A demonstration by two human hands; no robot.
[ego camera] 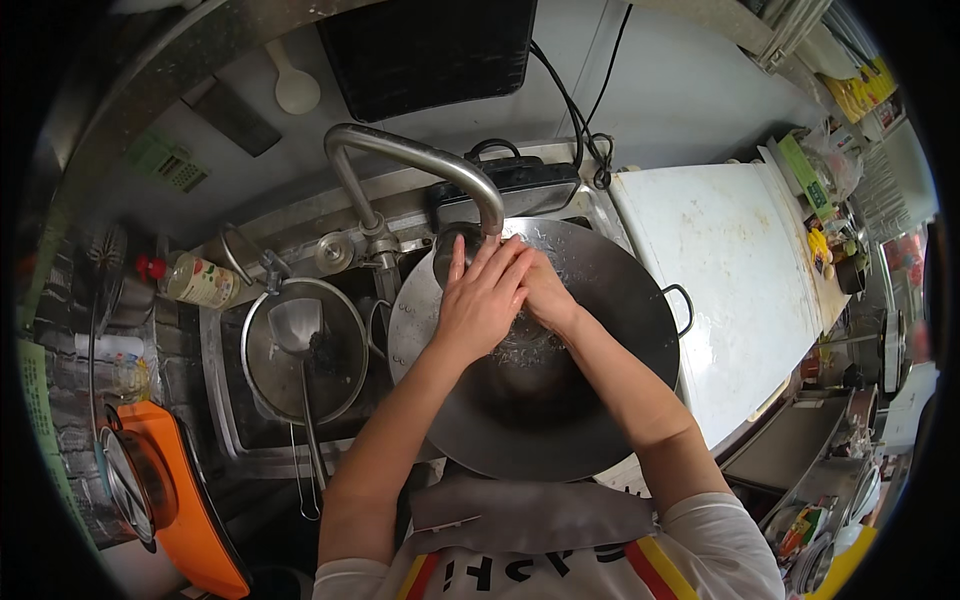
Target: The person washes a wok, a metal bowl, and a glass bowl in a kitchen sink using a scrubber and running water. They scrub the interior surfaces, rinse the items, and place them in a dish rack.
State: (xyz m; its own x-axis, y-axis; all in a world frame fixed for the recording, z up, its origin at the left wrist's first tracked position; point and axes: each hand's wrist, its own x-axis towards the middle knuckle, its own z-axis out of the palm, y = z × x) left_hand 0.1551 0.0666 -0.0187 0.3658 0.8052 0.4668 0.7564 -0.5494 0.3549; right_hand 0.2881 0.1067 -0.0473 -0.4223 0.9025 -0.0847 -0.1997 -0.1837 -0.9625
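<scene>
Both bare hands are pressed together under the spout of a curved metal faucet (427,161), above a large dark wok (555,427). Water runs over them and splashes in the bowl of the wok. My left hand (480,300) lies on top, fingers spread, with nothing seen in it. Against it, my right hand (551,292) is turned inward, its fingers largely covered by the left. Whether anything lies between the palms is hidden. A small dark round vessel (444,259) shows partly behind the left fingers. The wok's right loop handle (681,309) points toward the white board.
Left of the wok, a round pot (251,375) in the sink holds a metal wok spatula (296,324) and a dark scrubber (324,352). A bottle with a red cap (199,281) stands behind. An orange board (184,495) is at far left, a white worktop (712,262) at right.
</scene>
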